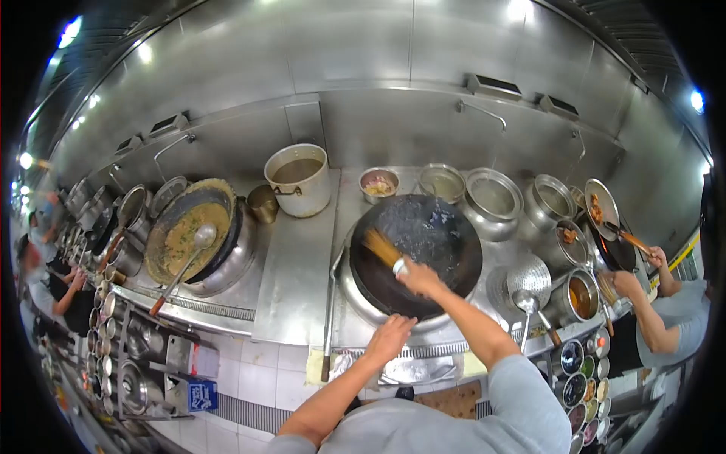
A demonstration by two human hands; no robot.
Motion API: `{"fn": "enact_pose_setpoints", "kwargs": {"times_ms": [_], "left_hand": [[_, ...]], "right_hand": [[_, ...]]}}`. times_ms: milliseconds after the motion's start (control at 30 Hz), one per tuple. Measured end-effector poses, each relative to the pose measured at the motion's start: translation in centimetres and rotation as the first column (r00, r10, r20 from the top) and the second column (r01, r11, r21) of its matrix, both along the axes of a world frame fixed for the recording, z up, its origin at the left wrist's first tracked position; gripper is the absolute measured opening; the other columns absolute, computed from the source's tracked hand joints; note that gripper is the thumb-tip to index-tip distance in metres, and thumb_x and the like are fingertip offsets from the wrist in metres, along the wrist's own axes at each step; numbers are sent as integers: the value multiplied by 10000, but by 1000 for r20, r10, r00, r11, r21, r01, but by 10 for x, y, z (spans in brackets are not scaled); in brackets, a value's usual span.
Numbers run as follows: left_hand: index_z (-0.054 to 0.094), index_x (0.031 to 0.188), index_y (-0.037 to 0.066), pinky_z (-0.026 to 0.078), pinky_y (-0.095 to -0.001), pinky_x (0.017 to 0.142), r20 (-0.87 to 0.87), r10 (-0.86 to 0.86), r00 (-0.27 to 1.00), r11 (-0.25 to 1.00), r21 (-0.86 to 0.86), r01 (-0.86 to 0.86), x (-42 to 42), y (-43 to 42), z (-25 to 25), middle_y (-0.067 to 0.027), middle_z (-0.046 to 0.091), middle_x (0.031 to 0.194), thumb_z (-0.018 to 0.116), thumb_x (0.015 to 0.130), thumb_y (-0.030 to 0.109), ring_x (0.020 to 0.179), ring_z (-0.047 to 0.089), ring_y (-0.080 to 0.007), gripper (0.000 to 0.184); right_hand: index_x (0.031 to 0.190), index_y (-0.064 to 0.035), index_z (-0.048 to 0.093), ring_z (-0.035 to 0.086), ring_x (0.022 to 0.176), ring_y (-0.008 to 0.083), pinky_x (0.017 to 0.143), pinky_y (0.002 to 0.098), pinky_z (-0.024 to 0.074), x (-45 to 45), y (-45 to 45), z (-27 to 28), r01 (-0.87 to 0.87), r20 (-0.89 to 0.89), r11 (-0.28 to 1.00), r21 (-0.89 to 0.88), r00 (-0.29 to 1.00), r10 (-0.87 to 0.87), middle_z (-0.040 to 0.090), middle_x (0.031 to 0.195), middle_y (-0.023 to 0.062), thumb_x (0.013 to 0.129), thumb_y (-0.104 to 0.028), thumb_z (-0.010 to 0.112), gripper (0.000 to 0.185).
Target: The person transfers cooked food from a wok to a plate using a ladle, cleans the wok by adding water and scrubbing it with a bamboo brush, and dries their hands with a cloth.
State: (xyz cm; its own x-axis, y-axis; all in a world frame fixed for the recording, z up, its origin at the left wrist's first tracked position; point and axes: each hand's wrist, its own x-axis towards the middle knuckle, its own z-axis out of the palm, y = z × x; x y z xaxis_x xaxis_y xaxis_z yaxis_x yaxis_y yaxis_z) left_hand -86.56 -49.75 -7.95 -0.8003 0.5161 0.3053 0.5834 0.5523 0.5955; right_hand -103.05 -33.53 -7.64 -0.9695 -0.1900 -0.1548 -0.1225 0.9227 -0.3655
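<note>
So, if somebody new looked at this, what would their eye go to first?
Probably the big dark wok in the middle, where the right hand holds a straw-coloured brush over its left part and the left hand is at its near rim. Next might come the wide pan of yellowish food on the left, with a ladle in it, then another person at the far right.

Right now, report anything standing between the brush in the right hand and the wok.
Nothing visible stands in the way: the right hand holds the brush over the open wok. The left hand is at the wok's near side, away from the bristles.
</note>
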Motion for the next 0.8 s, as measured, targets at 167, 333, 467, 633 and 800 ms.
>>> {"fn": "enact_pose_setpoints", "kwargs": {"times_ms": [167,333,467,633,800], "left_hand": [[649,1190,56,473,-374,870,34,57,998,994,-92,-53,-8,9,-1,-108,605,950,592,856,47,948,546,-275,339],[674,1163,73,493,-379,821,-16,38,999,997,-66,-39,-16,7,-8,-102,599,866,583,794,-1,892,556,-287,387],[676,1161,83,504,-392,779,-17,46,999,997,-63,-47,-14,12,-8,-105,585,841,579,780,-1,860,559,-296,402],[687,1142,100,512,-411,743,-2,50,999,998,-34,-50,-6,14,2,-101,601,847,554,817,18,861,556,-299,361],[708,1098,94,494,-386,781,2,70,998,997,32,-70,-12,14,-12,-82,601,846,580,855,61,855,548,-281,277]], "right_hand": [[1502,-229,241,691,800,385,684,452,561,-49,-6,7,342,63,918,-198,940,-336,650,1068,271,895,-489,544,727],[1484,-200,251,688,849,380,519,433,552,-36,-20,8,-118,-223,993,-29,969,109,666,992,259,909,-462,538,693],[1480,-190,286,618,1060,429,908,496,483,-58,1,11,431,45,868,-246,900,-434,637,1139,254,901,-502,537,704],[1448,-161,339,634,1054,389,896,489,493,15,47,34,-13,194,991,130,981,-12,644,1146,233,891,-498,550,684],[1406,-174,409,658,1011,363,852,456,523,-33,97,41,285,-41,926,247,958,-283,679,1085,184,847,-453,633,664]]}}
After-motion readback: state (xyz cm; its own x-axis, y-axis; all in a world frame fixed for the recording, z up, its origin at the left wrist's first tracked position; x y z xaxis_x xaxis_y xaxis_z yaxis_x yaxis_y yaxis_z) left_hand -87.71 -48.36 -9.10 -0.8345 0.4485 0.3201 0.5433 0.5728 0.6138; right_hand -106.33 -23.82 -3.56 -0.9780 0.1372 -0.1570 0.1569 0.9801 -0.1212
